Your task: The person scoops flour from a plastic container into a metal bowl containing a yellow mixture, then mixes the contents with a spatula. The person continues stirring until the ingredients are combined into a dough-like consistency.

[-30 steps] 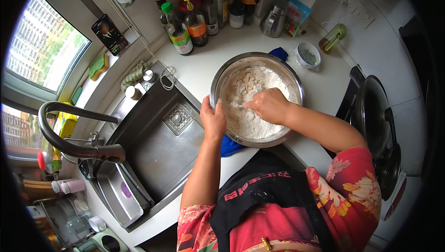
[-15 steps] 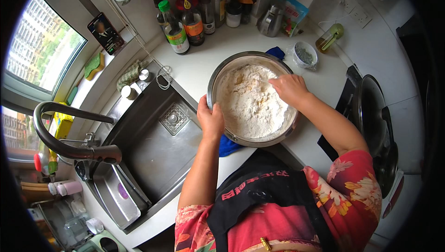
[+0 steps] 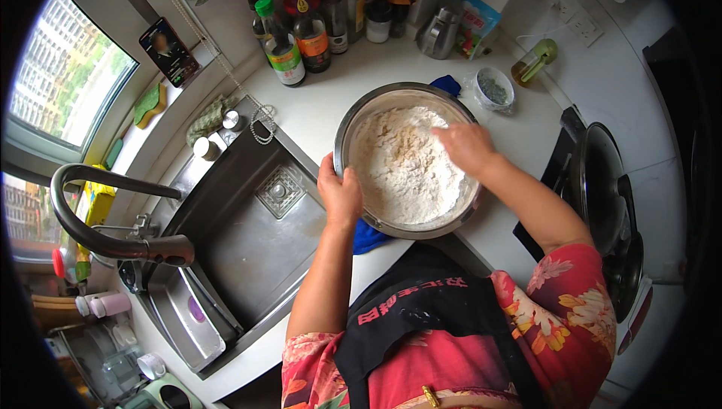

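Observation:
A wide steel mixing bowl (image 3: 347,119) stands on the counter, holding a loose heap of white flour (image 3: 412,172) with some yellowish, clumpy patches. My left hand (image 3: 341,192) grips the bowl's left rim, thumb toward the inside and fingers around the outer wall. Over the right part of the flour is my right hand (image 3: 466,145), its fingers curled together and their tips at the heap. Whatever those fingers may hold cannot be made out. Blue cloth (image 3: 368,236) shows from beneath the bowl.
Left of the bowl lies a steel sink (image 3: 263,247) with a curved faucet (image 3: 113,182). Several sauce bottles (image 3: 284,55) line the back, near a metal pot (image 3: 440,33). A small film-covered bowl (image 3: 492,91) and a lidded pan (image 3: 602,176) are on the right.
My right hand has shifted slightly left over the flour, and the surface near its fingertips looks stirred. My left hand keeps its hold on the rim.

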Demonstrator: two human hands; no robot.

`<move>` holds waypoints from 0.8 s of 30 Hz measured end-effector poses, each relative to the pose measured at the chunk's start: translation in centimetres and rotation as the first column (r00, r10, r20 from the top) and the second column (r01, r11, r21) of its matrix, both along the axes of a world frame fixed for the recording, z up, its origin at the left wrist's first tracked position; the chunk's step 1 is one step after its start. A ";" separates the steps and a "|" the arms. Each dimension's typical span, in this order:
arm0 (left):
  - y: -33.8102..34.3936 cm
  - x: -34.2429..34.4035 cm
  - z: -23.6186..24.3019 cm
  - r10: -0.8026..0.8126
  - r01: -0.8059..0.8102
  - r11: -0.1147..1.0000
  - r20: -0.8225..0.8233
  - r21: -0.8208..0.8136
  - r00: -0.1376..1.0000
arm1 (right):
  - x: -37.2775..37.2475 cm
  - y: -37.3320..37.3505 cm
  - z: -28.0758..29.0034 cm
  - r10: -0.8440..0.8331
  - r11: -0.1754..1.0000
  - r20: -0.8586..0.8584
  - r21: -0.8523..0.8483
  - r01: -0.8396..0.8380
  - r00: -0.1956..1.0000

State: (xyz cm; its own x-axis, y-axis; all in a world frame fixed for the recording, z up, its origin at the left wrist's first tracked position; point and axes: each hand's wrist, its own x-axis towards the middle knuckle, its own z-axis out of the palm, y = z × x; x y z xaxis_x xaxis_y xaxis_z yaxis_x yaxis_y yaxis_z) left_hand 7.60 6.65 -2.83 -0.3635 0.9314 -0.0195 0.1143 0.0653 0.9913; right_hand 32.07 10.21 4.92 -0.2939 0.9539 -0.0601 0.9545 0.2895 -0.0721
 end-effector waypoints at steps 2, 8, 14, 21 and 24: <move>0.0 0.1 -0.1 -0.001 0.001 1.000 0.017 0.007 1.000 | -1.0 -0.9 -1.6 0.064 0.994 -0.052 -0.090 -0.068 0.997; -0.3 0.0 1.1 -0.010 0.010 1.000 0.005 -0.016 1.000 | -0.7 -2.5 0.7 0.120 0.986 -0.401 -0.062 -0.158 0.908; -0.2 -0.1 1.4 -0.028 0.028 0.998 -0.009 -0.057 1.000 | -1.6 0.7 -1.3 0.022 1.000 -0.214 -0.001 -0.022 0.977; -0.4 -0.2 1.4 -0.009 0.012 0.998 0.052 -0.055 0.999 | -2.5 -1.6 1.1 0.175 0.948 -0.413 -0.173 -0.265 0.894; -0.3 -0.1 0.9 0.001 0.001 0.999 0.061 -0.042 0.998 | -1.1 0.9 1.9 -0.002 0.992 -0.300 -0.121 -0.037 0.954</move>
